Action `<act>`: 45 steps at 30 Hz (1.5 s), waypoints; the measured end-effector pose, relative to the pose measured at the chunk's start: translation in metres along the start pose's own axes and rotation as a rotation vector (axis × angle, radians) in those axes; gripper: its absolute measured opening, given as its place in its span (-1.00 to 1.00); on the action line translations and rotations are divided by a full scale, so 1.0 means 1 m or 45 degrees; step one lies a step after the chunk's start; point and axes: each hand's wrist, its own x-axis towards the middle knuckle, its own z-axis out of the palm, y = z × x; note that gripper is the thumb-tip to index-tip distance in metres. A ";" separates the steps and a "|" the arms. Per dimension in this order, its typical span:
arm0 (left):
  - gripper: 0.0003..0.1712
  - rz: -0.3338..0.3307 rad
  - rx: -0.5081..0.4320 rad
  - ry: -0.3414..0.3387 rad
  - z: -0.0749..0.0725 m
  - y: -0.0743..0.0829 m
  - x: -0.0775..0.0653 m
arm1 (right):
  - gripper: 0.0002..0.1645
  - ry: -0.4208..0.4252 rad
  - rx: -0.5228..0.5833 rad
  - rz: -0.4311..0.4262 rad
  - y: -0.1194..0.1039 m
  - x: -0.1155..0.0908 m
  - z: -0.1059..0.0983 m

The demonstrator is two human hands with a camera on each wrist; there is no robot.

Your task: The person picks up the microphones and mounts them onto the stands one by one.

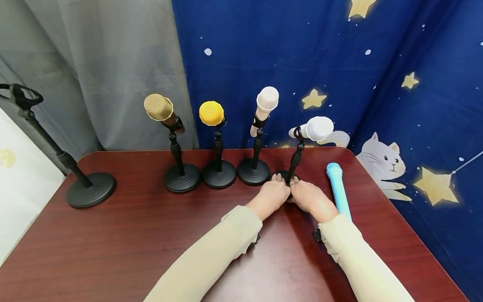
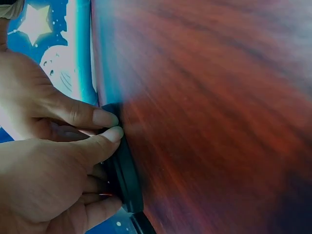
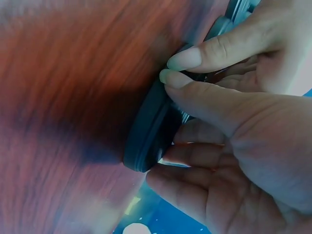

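Note:
Both hands are at the round black base point(image 2: 127, 175) of the rightmost microphone stand point(image 1: 296, 160). My left hand point(image 1: 271, 195) grips its left side, and my right hand point(image 1: 308, 197) grips its right side. The two thumbs meet on the near rim, tips nearly together, while the other fingers curve around the sides, as the right wrist view shows on the base point(image 3: 150, 129). A white microphone point(image 1: 318, 128) lies tilted in the clip on top. Right of my right hand, a light blue microphone point(image 1: 339, 188) lies on the table.
Left of the hands stand a white microphone point(image 1: 267, 100), a yellow one point(image 1: 211, 113) and a gold one point(image 1: 158, 107), each on a black stand. An unoccupied stand point(image 1: 91, 190) is at the table's far left. Curtains point(image 1: 241, 37) hang behind the wooden table point(image 1: 132, 239).

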 end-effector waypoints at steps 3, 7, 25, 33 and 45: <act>-0.50 -0.029 -0.032 -0.064 -0.003 0.000 0.008 | -0.43 -0.048 0.002 0.036 0.006 0.006 -0.001; -0.47 -0.061 -0.062 -0.138 -0.005 -0.001 0.019 | -0.38 -0.103 0.005 0.073 0.013 0.016 -0.001; -0.43 -0.152 -0.170 -0.283 -0.007 -0.018 0.056 | -0.25 -0.435 -0.023 0.154 0.034 0.061 -0.010; -0.41 -0.193 -0.216 -0.302 -0.009 -0.021 0.063 | -0.18 -0.398 0.061 0.190 0.043 0.065 -0.006; -0.22 -0.015 -0.420 -0.033 -0.014 -0.031 -0.006 | -0.14 0.040 0.410 0.188 0.054 0.024 -0.018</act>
